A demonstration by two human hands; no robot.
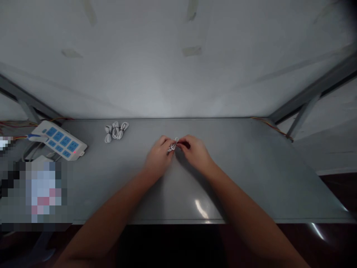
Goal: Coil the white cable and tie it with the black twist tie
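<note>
A small coiled white cable [172, 146] is between my hands, above the middle of the grey table. My left hand [160, 157] is closed around the coil from the left, its fingers pinching the loops. From the right, my right hand [195, 152] pinches at the coil's side with thumb and forefinger; what exactly lies between those fingertips is too small to make out. Farther back on the left lie several bundled white cables [116, 131], side by side, each gathered at its middle with a dark tie.
A white power strip [63, 140] with blue sockets and a lit red light rests at the left, with a plug and wires. A blurred-out patch [43, 193] covers the near left corner. Behind the table [251, 167] stands a pale wall; thin wires [275, 127] run along the right back edge.
</note>
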